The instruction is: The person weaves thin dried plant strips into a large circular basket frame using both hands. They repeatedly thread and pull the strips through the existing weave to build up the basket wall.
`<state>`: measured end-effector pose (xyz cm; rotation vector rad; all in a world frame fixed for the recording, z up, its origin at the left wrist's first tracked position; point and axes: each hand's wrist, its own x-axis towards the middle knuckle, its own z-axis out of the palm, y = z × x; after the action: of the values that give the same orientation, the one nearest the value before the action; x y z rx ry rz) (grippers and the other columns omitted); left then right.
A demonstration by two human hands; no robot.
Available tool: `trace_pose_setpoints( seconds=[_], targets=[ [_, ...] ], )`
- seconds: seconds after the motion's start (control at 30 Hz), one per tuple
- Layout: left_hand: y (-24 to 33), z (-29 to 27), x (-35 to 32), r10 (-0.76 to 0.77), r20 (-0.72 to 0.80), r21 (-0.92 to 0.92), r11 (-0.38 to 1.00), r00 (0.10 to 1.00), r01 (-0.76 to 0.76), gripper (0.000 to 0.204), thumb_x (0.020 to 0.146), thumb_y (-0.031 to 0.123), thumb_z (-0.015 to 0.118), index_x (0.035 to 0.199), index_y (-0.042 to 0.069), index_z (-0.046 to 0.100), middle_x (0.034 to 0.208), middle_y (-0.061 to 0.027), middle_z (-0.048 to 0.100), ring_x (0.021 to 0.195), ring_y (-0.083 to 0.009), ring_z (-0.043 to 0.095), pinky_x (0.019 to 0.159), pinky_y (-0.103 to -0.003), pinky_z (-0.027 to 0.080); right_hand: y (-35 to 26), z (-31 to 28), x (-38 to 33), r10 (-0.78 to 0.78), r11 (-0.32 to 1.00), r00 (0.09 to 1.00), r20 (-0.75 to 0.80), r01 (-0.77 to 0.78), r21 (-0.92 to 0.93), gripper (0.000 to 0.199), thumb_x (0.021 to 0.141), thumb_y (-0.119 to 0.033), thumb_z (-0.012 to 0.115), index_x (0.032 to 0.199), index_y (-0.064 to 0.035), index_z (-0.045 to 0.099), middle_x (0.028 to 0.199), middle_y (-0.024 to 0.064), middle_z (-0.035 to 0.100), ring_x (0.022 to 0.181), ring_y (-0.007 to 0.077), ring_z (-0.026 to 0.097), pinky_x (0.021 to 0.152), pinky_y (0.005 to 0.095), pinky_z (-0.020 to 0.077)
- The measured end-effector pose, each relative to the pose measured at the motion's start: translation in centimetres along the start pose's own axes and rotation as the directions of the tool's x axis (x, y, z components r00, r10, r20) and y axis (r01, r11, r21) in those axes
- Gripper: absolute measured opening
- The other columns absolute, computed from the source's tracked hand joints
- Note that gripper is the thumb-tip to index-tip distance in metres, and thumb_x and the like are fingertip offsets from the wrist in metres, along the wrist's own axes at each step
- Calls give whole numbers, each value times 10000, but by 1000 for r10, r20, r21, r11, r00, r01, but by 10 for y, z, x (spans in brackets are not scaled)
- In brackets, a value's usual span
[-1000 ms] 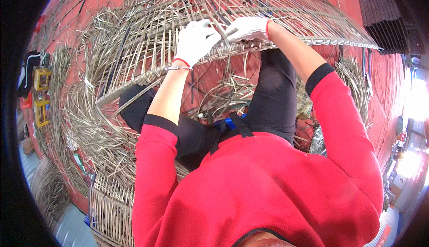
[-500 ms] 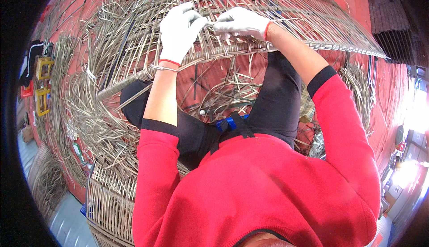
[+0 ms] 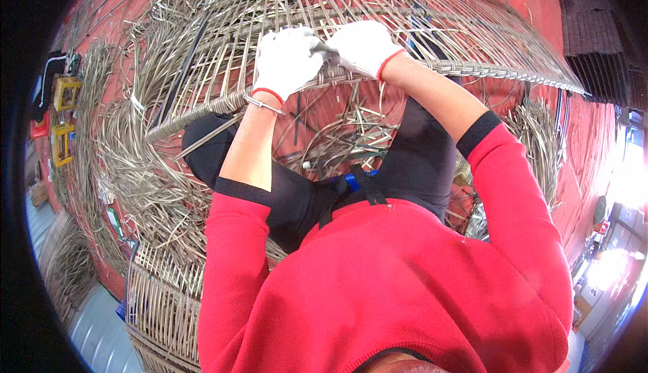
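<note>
A large curved panel of woven wicker [image 3: 472, 35] rests across my knees, its wrapped rim [image 3: 189, 118] toward me. Both my hands wear white gloves with red cuffs and meet just beyond the rim. My left hand [image 3: 290, 61] is closed, its fingers curled round a greyish wicker strip [image 3: 324, 49]. From the right, my right hand [image 3: 363, 49] is closed at the same strip, its fingertips bent down and mostly hidden. The strip's ends are lost behind the gloves and among the weave.
Loose strips [image 3: 155, 170] lie heaped left of the panel, with more scraps [image 3: 354, 133] between my legs. Another woven piece [image 3: 162, 305] stands at the lower left. Yellow crates [image 3: 66, 94] are at the far left; a dark ribbed stack [image 3: 597, 42] is at the right.
My hands have come closer together and toward the rim. My left fingers, raised and loosely bent before, have curled in; my right hand has tipped downward.
</note>
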<state>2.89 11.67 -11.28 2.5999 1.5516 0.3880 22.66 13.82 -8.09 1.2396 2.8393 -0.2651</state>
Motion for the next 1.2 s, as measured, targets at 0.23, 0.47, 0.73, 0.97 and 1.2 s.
trace_pose_setpoints(
  seconds=[0.23,0.47,0.73,0.97,1.2],
  targets=[
    [6,-6,-4,-21,129,36,999,991,17,258,901,360,621,936,164,786,1202,-50,738,1061,-273,696,889,-450,532,4,18,12,240,971,970,-31,-239,27,297,871,-239,554,917,-72,794,917,188,762,848,370,747,746,485,592],
    [-14,28,-4,-119,221,-572,788,968,228,224,864,272,658,1019,165,779,1300,-120,667,1219,-299,608,1042,-436,469,24,26,-1,182,932,982,-38,-161,324,358,878,-362,539,957,-122,793,984,177,745,941,357,717,859,480,560],
    [-18,43,-8,-162,232,-794,538,959,283,714,873,-66,550,1554,-61,335,1219,-67,701,1140,-142,611,1061,-292,438,28,29,17,18,976,970,243,-70,205,390,866,-337,543,987,-62,790,997,207,753,915,367,730,844,452,569],
    [-9,17,-2,-138,169,-626,750,976,214,294,881,135,624,1151,129,739,1469,-171,563,1302,-289,547,1122,-403,407,48,27,4,-189,634,963,190,-28,773,261,901,-184,683,1127,-84,766,1024,100,757,912,192,690,792,369,527],
    [-6,6,-6,-28,-18,-211,977,999,23,218,897,331,708,972,135,769,1288,-124,680,1170,-297,640,999,-435,495,37,16,0,-110,777,984,142,-4,629,386,926,-405,646,1126,-98,765,1020,124,760,931,271,708,853,394,530]
  ],
)
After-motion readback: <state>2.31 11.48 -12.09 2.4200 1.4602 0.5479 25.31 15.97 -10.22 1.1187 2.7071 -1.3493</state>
